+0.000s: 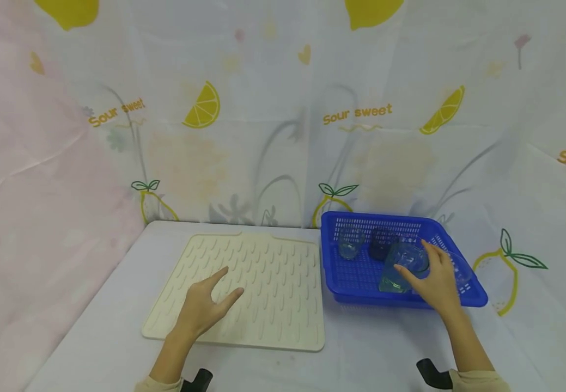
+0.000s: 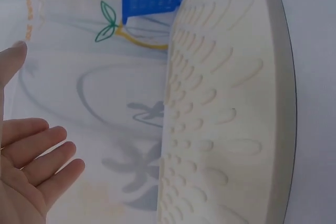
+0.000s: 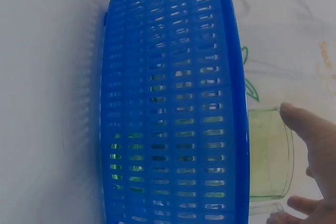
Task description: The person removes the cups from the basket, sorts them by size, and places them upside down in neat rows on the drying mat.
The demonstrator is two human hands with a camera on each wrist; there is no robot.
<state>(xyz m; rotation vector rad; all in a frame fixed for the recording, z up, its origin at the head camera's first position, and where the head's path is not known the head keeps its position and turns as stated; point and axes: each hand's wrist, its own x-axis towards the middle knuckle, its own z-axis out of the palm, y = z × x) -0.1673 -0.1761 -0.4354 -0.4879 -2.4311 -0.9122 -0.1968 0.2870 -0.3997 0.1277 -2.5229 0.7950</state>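
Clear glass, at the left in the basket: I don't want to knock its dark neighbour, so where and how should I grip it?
Probably by the upper sides of the clear glass, reaching down from the near side: it seems upright, the blue basket walls it in, the dark glass is on its right, and bare basket floor lies in front.

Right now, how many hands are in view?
2: left hand over the cream mat; right hand at a greenish glass by the blue basket.

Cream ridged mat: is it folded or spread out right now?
Spread out: in the head view, the cream ridged mat lies flat on the white-covered table, ridged face up, no fold showing.
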